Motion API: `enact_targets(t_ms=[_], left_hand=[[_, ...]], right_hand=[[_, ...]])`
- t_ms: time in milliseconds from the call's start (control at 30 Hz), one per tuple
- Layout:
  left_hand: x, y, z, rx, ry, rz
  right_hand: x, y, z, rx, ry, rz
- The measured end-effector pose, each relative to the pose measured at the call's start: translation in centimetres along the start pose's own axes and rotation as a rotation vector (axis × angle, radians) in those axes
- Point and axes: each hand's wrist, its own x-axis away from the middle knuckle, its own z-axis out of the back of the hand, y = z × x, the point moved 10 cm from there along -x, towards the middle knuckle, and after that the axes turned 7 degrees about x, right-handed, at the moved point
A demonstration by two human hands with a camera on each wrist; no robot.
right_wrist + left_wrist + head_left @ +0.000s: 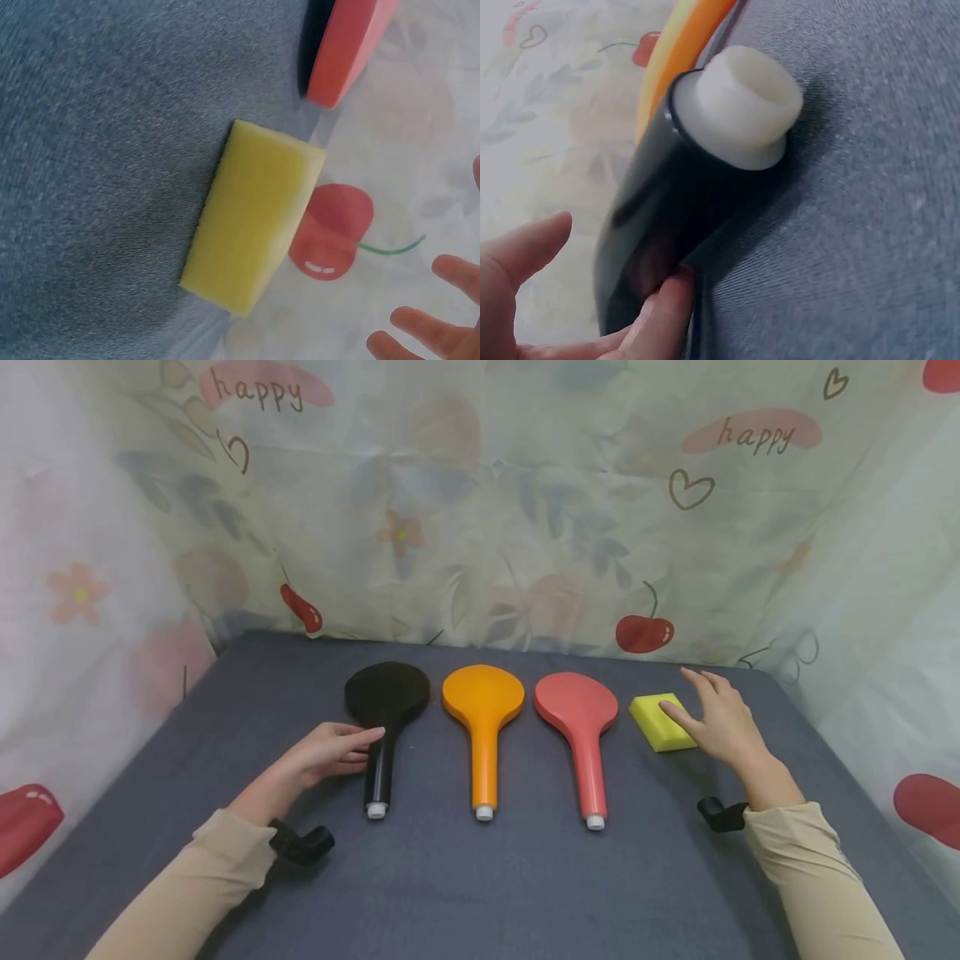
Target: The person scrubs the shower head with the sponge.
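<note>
Black shower head (pixel 384 710) near table's (pixel 480 877) far edge: your left hand (pixel 326 756) touches handle, fingers loose. Right hand (pixel 720 718) spread over yellow sponge (pixel 658 720), no grasp. Next: close grip on both, judging by reach.

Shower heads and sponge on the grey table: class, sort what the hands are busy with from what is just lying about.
In hand:
- black shower head, left hand touching its handle
- yellow sponge, right hand spread over it, fingers straight

Lying about:
- orange shower head
- red shower head
- grey table
- flowered curtain behind
</note>
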Motion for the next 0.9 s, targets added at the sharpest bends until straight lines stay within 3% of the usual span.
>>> enact_targets(t_ms=[233,467,900], left_hand=[[-0.7,-0.3,-0.4,-0.094,0.066,0.025],[-0.8,0.0,-1.0,-0.058,0.087,0.054],[1.5,3.9,-3.1,-0.103,0.088,-0.122]], right_hand=[[-0.2,0.8,-0.9,-0.009,-0.038,-0.016],[-0.4,1.2,-1.7,-0.014,-0.076,-0.020],[-0.9,1.9,-4.1,0.017,-0.208,-0.043]])
